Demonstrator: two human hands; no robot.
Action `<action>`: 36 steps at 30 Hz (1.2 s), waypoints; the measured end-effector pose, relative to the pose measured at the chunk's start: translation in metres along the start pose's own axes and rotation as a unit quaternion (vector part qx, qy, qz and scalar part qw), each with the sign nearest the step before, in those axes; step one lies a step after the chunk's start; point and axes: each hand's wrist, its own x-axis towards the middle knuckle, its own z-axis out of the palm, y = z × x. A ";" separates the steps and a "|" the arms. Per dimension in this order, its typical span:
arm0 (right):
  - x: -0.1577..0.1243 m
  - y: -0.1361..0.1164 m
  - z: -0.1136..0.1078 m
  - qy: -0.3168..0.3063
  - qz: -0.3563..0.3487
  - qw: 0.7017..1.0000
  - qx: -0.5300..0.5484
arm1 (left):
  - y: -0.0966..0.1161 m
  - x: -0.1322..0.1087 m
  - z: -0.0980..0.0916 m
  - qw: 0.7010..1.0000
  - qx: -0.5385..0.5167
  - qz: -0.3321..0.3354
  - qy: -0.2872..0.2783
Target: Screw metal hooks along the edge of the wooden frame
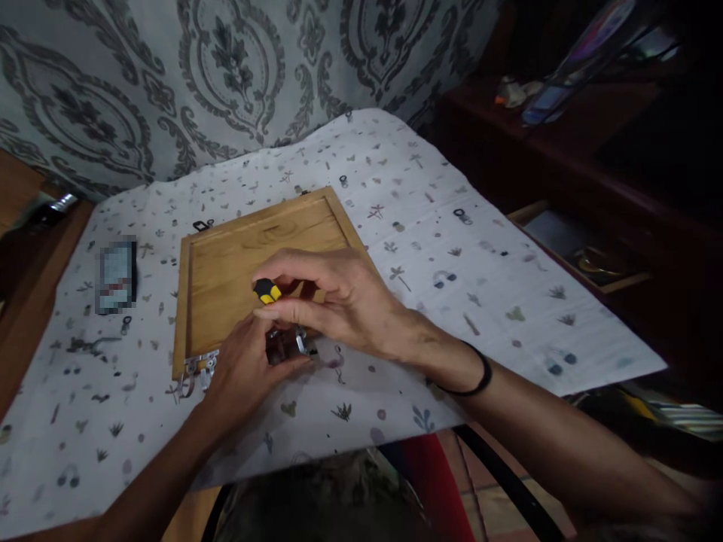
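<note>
A wooden cabinet door (242,260) lies on the cloth-covered table, its raised frame facing up. My right hand (344,301) pinches a short yellow-and-black screwdriver handle (267,290) between thumb and fingers, above the door's near edge. The rest of that tool is hidden. Just below it, my left hand (242,361) curls around a metal hinge (301,341) at the near edge, thumb stretched to the right; its fingertips are partly covered. Another metal hinge (200,365) shows at the door's near left corner, beside my left hand.
A phone (117,276), blurred out, lies on the patterned tablecloth (429,226) to the left. Small dark metal pieces (202,225) rest by the door's far edge. A dark cabinet (565,188) with an open drawer (587,252) stands at right; a patterned curtain (237,68) hangs behind.
</note>
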 end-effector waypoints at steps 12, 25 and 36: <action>0.005 -0.003 -0.015 -0.058 0.015 0.998 -0.020 | 0.004 0.001 -0.004 1.000 -0.020 -0.010 -0.014; 0.006 -0.011 -0.016 -0.095 0.029 0.995 -0.029 | 0.001 0.001 -0.002 1.000 -0.003 0.023 -0.002; 0.006 -0.008 -0.002 -0.023 0.024 0.996 -0.081 | -0.001 0.000 0.001 1.000 0.021 0.004 -0.007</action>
